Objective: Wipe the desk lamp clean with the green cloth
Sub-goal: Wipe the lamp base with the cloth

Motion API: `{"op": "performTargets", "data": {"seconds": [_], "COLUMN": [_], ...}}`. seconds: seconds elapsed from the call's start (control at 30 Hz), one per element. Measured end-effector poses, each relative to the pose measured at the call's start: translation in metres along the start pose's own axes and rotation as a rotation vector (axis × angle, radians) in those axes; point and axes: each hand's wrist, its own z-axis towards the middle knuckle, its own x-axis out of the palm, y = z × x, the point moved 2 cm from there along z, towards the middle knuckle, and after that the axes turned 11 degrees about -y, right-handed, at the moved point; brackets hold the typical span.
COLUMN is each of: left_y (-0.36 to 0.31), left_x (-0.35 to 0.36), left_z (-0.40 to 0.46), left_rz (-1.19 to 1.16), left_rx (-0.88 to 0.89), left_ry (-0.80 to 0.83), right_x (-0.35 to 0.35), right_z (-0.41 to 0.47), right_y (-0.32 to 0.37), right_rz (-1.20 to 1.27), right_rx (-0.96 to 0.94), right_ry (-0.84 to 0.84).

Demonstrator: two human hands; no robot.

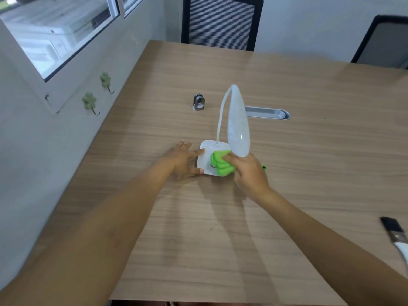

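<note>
From the head camera, the person is leaning over a wooden desk [287, 195] whose left edge runs along the wall. The white desk lamp [237, 127] is standing toward the middle of the desk, well in from every edge, its square base [205, 160] flat on the wood and its thin neck arching up and over so that the long head is hanging down above the base.

The left hand [183, 160] is lying open and flat, fingers spread, pressing against the base's left side and steadying it. The right hand [247, 171] is closed around the bunched green cloth [220, 164], which is resting on the base's top just under the lamp head.

The lamp looks light and smooth, likely plastic, so it is probably apt to slide or tip under a push; holding the base seems the sound choice. The neck looks slender and bendy, so it would want a gentle pinch through the cloth. The cloth is soft and folding readily.

Well apart, a paintbrush [395, 235] is lying at the right edge, and a small metal piece [198, 102] is standing behind the lamp.
</note>
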Motion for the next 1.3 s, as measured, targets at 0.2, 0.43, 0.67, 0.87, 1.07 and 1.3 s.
{"op": "performTargets", "data": {"seconds": [0.2, 0.43, 0.67, 0.87, 1.07, 1.3], "left_y": [-0.003, -0.005, -0.022, -0.035, -0.042, -0.015], "left_x": [-0.004, -0.001, 0.007, 0.012, 0.016, 0.002], "left_z": [0.001, -0.003, -0.009, -0.009, -0.01, 0.002], "left_rz": [0.056, 0.001, -0.052, -0.056, -0.142, -0.007], "left_rx": [-0.012, -0.03, -0.045, -0.029, -0.004, 0.091], "left_ry": [0.027, -0.009, -0.118, -0.219, -0.246, -0.128], "right_x": [0.039, 0.004, 0.007, 0.015, -0.009, 0.024], "right_z": [0.01, -0.022, 0.008, -0.013, -0.016, 0.006], "right_y": [-0.021, -0.034, -0.047, -0.063, -0.067, -0.01], "right_rz": [-0.011, -0.006, -0.012, -0.077, -0.138, -0.011], "right_rx": [0.19, 0.079, 0.288, 0.225, 0.266, 0.001], "right_ry": [0.281, 0.352, 0.159, 0.394, 0.152, 0.027]}}
